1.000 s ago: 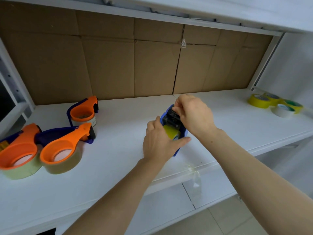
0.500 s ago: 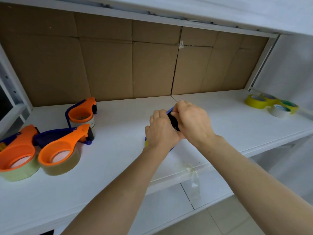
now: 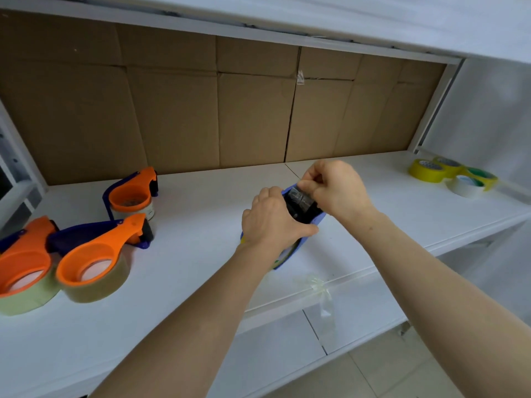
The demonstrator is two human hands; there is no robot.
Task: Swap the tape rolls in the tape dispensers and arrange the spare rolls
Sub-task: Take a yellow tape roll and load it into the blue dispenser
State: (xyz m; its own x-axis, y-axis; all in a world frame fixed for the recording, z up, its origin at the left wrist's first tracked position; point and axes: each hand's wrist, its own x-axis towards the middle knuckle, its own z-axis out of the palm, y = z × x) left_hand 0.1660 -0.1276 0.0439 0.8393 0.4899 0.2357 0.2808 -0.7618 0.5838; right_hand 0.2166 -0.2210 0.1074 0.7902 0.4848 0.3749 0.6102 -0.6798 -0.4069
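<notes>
The right hand (image 3: 340,189) had risen, pinching the blue dispenser (image 3: 301,206) on top; the left hand (image 3: 270,221) gripped it, orange dispensers (image 3: 96,255) lying leftward, spare rolls (image 3: 426,170) rightward.

The flat brown cardboard backing (image 3: 172,116) looked matt. The orange plastic tape dispenser (image 3: 115,241) and blue plastic tape dispenser (image 3: 319,218) looked smooth and faintly glossy, the white shelf board (image 3: 186,254) smooth.

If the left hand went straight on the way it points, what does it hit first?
The left hand grips the blue dispenser, so that comes first. Right behind it is the right hand, pinching at the dispenser's top, probably within touching distance. Beyond both, the cardboard wall.
</notes>
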